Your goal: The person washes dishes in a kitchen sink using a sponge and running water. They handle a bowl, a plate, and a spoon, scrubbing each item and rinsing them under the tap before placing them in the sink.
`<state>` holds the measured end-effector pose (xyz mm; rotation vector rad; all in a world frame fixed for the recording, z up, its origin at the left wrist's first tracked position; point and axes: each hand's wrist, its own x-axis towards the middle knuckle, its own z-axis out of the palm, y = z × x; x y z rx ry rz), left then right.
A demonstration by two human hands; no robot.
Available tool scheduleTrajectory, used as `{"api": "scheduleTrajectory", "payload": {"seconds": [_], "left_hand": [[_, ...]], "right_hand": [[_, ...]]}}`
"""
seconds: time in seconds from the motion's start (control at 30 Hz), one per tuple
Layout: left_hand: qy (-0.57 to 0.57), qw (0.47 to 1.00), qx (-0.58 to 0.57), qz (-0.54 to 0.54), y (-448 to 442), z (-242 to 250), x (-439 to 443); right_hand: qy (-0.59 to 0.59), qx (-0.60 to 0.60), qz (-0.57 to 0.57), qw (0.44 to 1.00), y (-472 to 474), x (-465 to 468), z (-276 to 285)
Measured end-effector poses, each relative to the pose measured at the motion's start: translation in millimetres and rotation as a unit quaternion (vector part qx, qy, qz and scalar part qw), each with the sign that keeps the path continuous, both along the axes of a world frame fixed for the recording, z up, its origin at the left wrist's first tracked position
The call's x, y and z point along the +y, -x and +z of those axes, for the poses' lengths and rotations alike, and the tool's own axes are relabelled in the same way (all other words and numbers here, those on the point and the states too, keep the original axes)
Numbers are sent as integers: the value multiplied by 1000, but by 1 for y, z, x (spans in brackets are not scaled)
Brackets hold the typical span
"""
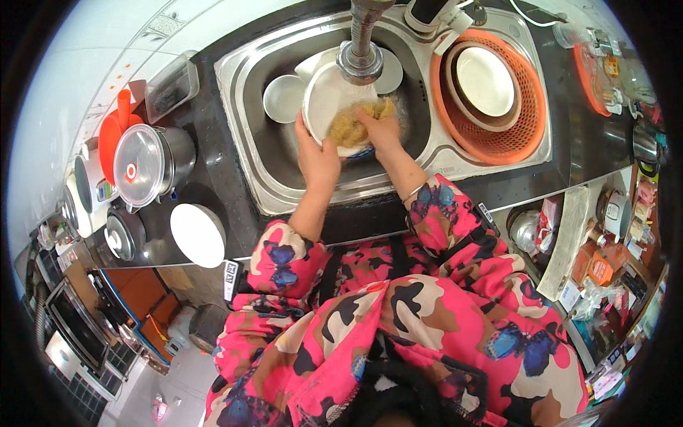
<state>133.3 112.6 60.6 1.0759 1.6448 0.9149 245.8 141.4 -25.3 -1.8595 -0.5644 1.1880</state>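
Observation:
Over the stainless steel sink (256, 144) my left hand (318, 155) grips a white plate or shallow bowl (325, 99) by its left and near rim. The dish tilts toward me. My right hand (383, 131) presses a yellowish scrubbing cloth or mesh pad (349, 127) against its inner face, with the fingers partly hidden in the pad. Below the dish, in the basin, lie a small white bowl (284, 99) on the left and another white dish (389, 72) on the right. A metal faucet (362, 63) hangs above the far part of the dish and hides some of it.
An orange plastic colander (525, 140) with nested bowls (485, 81) stands right of the basin. On the dark counter to the left are a lidded steel pot (179, 147), a white bowl (197, 235), a small dark pot (125, 235) and a clear plastic container (172, 88).

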Motion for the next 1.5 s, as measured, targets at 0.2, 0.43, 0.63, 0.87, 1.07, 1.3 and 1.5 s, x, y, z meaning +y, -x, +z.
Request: {"api": "scheduleTrajectory", "payload": {"seconds": [0.2, 0.43, 0.63, 0.87, 1.07, 1.3, 1.5], "left_hand": [[67, 995, 42, -65, 16, -3, -3], [248, 863, 290, -330, 43, 16, 75], [171, 931, 178, -270, 50, 0, 70], [107, 991, 21, -75, 26, -9, 34], [28, 992, -94, 82, -5, -21, 6], [85, 984, -156, 20, 1, 3, 6], [250, 915, 93, -304, 65, 9, 68]], "right_hand": [[-121, -89, 104, 983, -23, 24, 29], [-461, -304, 384, 740, 0, 65, 71], [-450, -344, 394, 724, 5, 66, 76], [-200, -452, 194, 847, -31, 52, 40], [-43, 76, -83, 993, -5, -2, -6], [-102, -112, 55, 987, -26, 16, 19], [-417, -163, 412, 794, -20, 46, 78]]}}
